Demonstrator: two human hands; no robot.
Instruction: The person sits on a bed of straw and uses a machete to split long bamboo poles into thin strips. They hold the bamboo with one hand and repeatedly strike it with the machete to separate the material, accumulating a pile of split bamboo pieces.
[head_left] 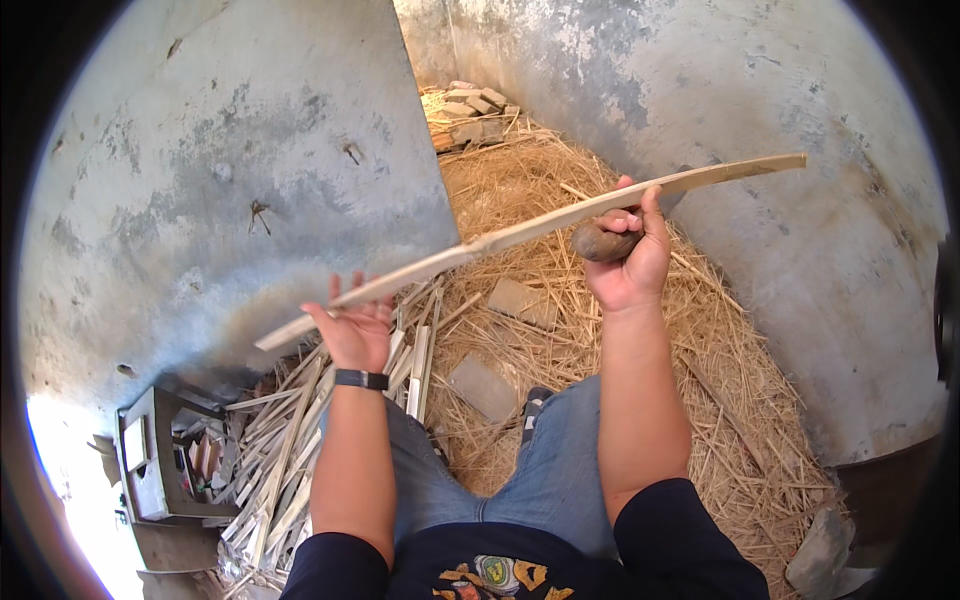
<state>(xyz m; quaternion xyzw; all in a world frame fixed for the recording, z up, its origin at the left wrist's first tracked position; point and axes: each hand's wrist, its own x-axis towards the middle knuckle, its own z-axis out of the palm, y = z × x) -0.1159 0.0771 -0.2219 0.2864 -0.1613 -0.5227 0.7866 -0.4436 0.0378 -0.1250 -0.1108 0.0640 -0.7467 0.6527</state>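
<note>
A long, pale bamboo strip (520, 232) slants across in front of me, its right end higher and farther away. My right hand (632, 265) is closed near its right part, the thumb pressing on the strip. That same hand also grips a rounded wooden handle (600, 240); a bit of dark blade (685, 190) shows behind the strip, so it looks like a knife, mostly hidden. My left hand (355, 335) has its fingers spread and slightly blurred, palm up, with the strip's left part lying across it. A dark band circles the left wrist.
Split bamboo strips (290, 450) lie heaped by my left leg, beside a grey metal frame (150, 465). Shavings (730, 420) cover the floor, with flat bricks (483, 388) among them. A grey wall panel (250, 150) stands left; a plastered wall (800, 270) curves along the right.
</note>
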